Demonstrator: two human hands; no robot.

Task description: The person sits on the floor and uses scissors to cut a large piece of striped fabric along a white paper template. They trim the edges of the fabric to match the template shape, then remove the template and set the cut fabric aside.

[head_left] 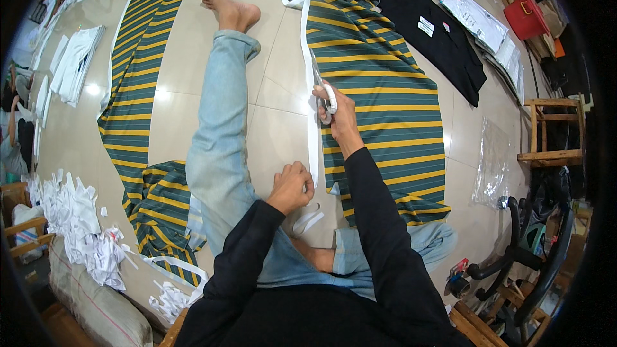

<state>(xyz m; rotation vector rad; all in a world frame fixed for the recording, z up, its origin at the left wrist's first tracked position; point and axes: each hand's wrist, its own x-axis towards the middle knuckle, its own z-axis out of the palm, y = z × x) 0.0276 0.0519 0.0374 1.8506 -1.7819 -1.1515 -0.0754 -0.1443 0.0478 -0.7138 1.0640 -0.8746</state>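
Note:
My right hand (337,109) is closed on metal scissors with white handles (326,101), whose blades point up along a long white strip (312,154) edging yellow-and-dark-green striped fabric (389,115). My left hand (292,186) is curled beside the strip's lower end; whether it pinches anything is unclear. Small white scraps (308,222) lie just below it. A second long striped piece (138,77) lies left of my outstretched leg, bunched at its lower end.
Folded black fabric (450,58) and bagged stacks (472,19) lie upper right, near a red container (524,16). A clear bag (488,160), wooden stool (549,154) and black chair base (514,250) are right. White piles (83,218), a sack (96,299) and another person (16,141) are left.

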